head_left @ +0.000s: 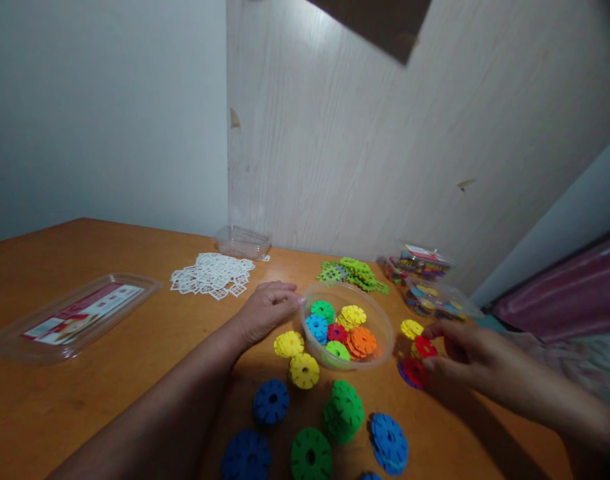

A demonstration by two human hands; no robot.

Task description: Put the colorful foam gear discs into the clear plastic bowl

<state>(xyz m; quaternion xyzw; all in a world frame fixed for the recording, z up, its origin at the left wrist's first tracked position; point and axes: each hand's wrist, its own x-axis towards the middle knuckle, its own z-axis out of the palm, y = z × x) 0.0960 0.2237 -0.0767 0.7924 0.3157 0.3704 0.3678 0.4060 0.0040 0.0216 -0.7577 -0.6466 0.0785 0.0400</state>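
My left hand (pixel 272 308) rests at the left rim of a round clear plastic bowl (pixel 385 343), its fingers curled together and its thumb against the edge. Inside the bowl lie small stacks of notched discs: green, blue, red, yellow (pixel 353 315) and orange (pixel 362 341). To the right of the bowl, my right hand (pixel 457 353) pinches a red notched disc (pixel 425 347) between thumb and fingers. Just beneath and beside it are another red disc (pixel 415 372), a purple one partly covered, and yellow discs (pixel 412 328) on the table.
Stacks of yellow (pixel 304 371), blue (pixel 271 401) and green discs (pixel 345 410) stand in front of the bowl. Behind are white lattice pieces (pixel 213 273), green lattice pieces (pixel 357 273) and a clear tray (pixel 242 241). Filled boxes (pixel 425 260) stand back right; a labelled lid (pixel 79 317) lies left.
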